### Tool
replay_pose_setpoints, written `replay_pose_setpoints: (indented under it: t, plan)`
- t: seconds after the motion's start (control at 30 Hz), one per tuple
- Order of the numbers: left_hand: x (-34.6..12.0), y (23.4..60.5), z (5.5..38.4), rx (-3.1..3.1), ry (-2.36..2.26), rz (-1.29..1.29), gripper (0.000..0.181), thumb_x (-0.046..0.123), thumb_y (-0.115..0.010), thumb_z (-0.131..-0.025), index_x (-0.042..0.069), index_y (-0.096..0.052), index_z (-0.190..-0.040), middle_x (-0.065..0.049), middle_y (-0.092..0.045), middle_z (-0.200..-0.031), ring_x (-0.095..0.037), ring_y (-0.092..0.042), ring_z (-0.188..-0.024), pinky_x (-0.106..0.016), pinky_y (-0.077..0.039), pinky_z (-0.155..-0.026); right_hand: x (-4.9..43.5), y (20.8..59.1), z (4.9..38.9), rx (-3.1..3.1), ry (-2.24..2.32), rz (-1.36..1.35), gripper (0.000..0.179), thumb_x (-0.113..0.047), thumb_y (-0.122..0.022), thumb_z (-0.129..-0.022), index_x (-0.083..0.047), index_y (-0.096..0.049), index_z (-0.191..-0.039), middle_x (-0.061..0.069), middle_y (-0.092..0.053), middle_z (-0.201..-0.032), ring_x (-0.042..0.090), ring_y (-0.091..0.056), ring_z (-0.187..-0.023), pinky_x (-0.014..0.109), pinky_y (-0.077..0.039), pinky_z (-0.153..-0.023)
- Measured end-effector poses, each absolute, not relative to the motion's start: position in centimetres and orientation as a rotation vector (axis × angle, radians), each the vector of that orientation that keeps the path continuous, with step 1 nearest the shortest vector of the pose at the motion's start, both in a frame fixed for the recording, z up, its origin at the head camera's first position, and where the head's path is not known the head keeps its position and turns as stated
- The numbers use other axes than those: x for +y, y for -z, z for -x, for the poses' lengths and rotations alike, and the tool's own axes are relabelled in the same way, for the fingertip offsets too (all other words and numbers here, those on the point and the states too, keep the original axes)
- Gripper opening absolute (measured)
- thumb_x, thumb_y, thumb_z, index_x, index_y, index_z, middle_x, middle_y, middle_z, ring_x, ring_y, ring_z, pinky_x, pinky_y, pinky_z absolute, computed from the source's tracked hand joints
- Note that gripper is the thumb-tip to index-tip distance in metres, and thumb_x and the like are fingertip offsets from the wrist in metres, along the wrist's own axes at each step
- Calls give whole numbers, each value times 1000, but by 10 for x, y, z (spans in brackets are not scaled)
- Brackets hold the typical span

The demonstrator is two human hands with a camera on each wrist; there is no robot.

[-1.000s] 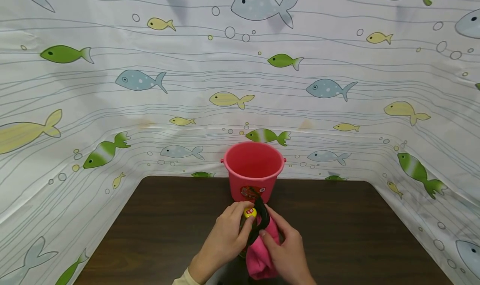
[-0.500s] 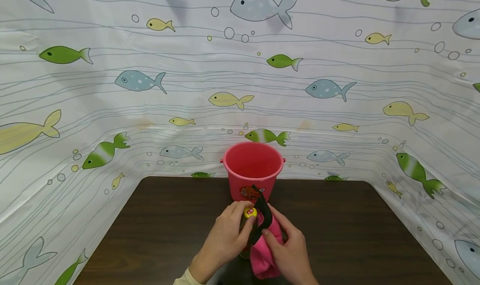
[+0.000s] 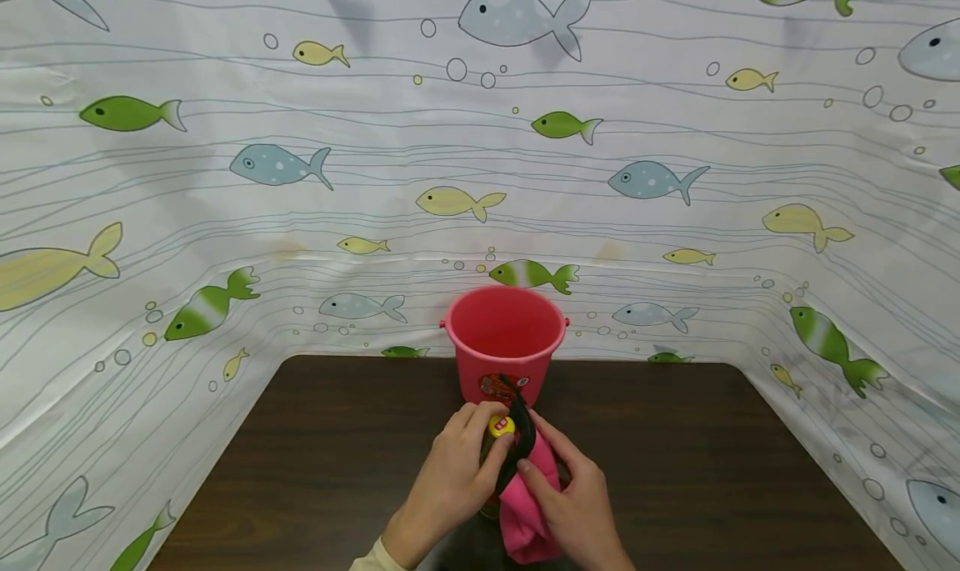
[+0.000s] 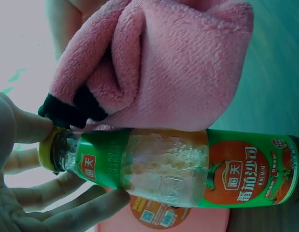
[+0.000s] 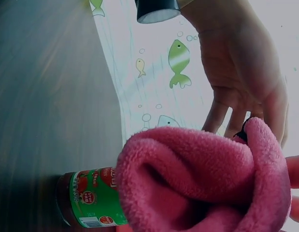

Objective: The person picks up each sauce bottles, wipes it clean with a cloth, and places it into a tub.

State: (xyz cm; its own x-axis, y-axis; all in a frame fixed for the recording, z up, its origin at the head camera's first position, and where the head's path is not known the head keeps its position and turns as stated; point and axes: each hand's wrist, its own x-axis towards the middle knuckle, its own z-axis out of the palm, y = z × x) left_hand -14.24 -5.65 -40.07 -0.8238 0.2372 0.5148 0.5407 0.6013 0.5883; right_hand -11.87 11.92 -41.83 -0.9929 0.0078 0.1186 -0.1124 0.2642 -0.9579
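A glass ketchup bottle with a yellow cap and green-and-red labels stands upright on the table. My left hand grips it at the neck, just under and around the cap. On the bottle's right side is a folded pink plush towel with a black trim. My right hand pinches this towel near its black edge, thumb in front and fingers behind. The towel lies against the bottle and hides part of its label in the right wrist view.
Directly behind the hands stands a pink bucket with a round sticker, close to the back edge of the dark wooden table. A white fish-printed sheet encloses the table at the back and both sides.
The right hand and towel shift slightly right, then back left against the bottle; the towel's black trim bends differently. The left hand stays on the bottle's neck.
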Motion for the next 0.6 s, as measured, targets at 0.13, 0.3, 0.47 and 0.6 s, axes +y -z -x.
replay_pose_setpoints:
  t: [0.13, 0.3, 0.47, 0.6]
  plan:
    - [-57, 401, 142, -2454, 1146, 620, 29, 20, -71, -101, 15, -66, -129, -3, -67, -113, -12, -65, -92, -28, -61, -79, 119, 420, 120, -2417, -1847, -120, 60, -30, -80, -95, -37, -58, -151, 11, -67, -144, 17, -77, -92, 25, -63, -71]
    - [-58, 401, 142, -2437, 1200, 649, 27, 18, -67, -103, 15, -67, -130, -4, -70, -120, -16, -70, -102, -36, -63, -88, 119, 423, 122, -2460, -1811, -135, 59, -35, -77, -97, -43, -55, -152, 14, -65, -146, 14, -77, -86, 25, -63, -67]
    - [-59, 404, 143, -2452, 1221, 662, 26, 17, -66, -103, 13, -67, -129, -6, -72, -123, -17, -71, -106, -42, -64, -92, 118, 428, 124, -2556, -1658, -128, 60, -40, -75, -98, -45, -53, -153, 12, -70, -140, 13, -73, -92, 22, -61, -70]
    - [-60, 404, 143, -2482, 1244, 661, 28, 18, -66, -103, 13, -66, -131, -5, -71, -124, -16, -69, -106, -42, -64, -93, 118, 435, 125, -2600, -1565, -125, 59, -39, -75, -98, -44, -54, -153, 8, -71, -138, 15, -69, -98, 21, -59, -77]
